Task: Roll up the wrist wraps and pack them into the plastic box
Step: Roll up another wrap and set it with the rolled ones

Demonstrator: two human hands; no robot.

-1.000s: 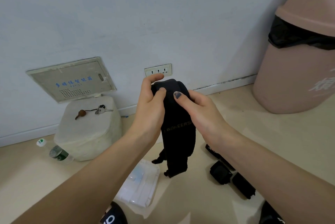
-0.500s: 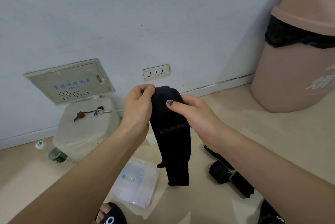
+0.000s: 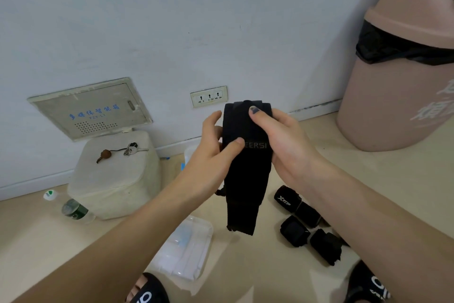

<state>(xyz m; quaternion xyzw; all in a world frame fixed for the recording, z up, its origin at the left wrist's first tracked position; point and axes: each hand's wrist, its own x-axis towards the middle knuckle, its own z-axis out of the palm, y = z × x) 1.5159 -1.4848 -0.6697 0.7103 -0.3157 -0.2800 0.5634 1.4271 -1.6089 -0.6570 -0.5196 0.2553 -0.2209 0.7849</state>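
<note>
A black wrist wrap (image 3: 245,180) with pale lettering hangs in the air in front of the wall, its folded top end uppermost. My left hand (image 3: 216,153) grips its left edge, thumb pressed on the front. My right hand (image 3: 280,140) pinches the top right, thumb across the fold. The loose tail dangles down toward the floor. A clear plastic box (image 3: 184,251) lies on the floor below, at the left. Several rolled black wraps (image 3: 307,224) lie on the floor at the right.
A white cushion block (image 3: 115,180) with keys (image 3: 130,149) on it stands against the wall. A plastic bottle (image 3: 71,207) lies beside it. A pink bin (image 3: 403,76) with a black liner stands at the right. My slippered feet (image 3: 147,290) show at the bottom edge.
Both hands shifted their hold on the wrap: my left thumb moved down onto the lettering, and my right thumb slid across the top fold. The tail hangs a little shorter.
</note>
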